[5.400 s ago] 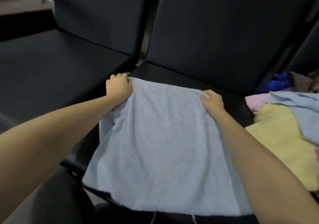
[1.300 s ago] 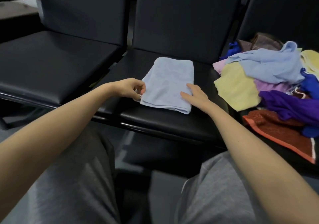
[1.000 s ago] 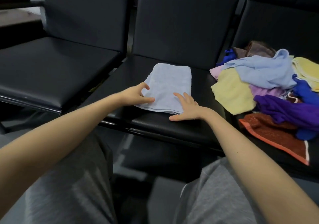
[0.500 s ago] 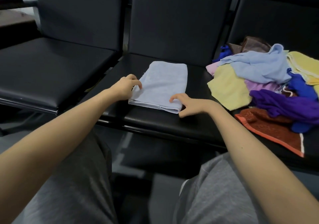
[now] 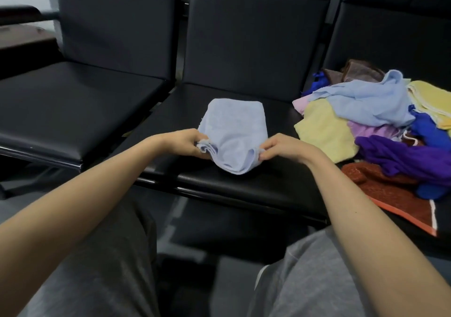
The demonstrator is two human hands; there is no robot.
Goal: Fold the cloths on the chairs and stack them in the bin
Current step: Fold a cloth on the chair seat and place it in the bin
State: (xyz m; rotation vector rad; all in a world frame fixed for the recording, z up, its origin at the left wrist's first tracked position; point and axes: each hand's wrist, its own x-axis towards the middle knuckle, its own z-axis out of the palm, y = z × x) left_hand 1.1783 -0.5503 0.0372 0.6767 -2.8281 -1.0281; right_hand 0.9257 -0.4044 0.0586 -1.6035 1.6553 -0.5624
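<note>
Black padded chairs stand in a row against the wall, their vinyl seats dull under the room light. On the middle chair seat (image 5: 256, 187) lies a folded light blue terry cloth (image 5: 234, 126), its far end flat on the cushion and its near end raised off it. The person sits facing the row, grey trousers (image 5: 97, 268) in the foreground, with both bare forearms reaching out to that cloth.

The left hand (image 5: 188, 143) pinches the near left corner of the folded cloth, fingers curled around the bunched layers. The right hand (image 5: 280, 147) pinches the near right corner in the same way, thumb and fingertips closed on the edge. Between the two hands the near edge sags in a soft curve, and its lowest part touches or nearly touches the seat; I cannot tell which.

The left chair seat (image 5: 73, 102) is beside it. On the right chair a loose heap of unfolded cloths is piled: a pale yellow cloth (image 5: 322, 131) nearest the middle seat, a crumpled light blue one (image 5: 366, 99) on top, a pink corner (image 5: 301, 103) peeping out beneath, a deep purple cloth (image 5: 410, 155), a royal blue one (image 5: 424, 126), a brown one (image 5: 361, 71) at the back, and a rust-red towel with an orange border (image 5: 385, 192) spread at the front edge. The heap lies well apart from the folded cloth.
</note>
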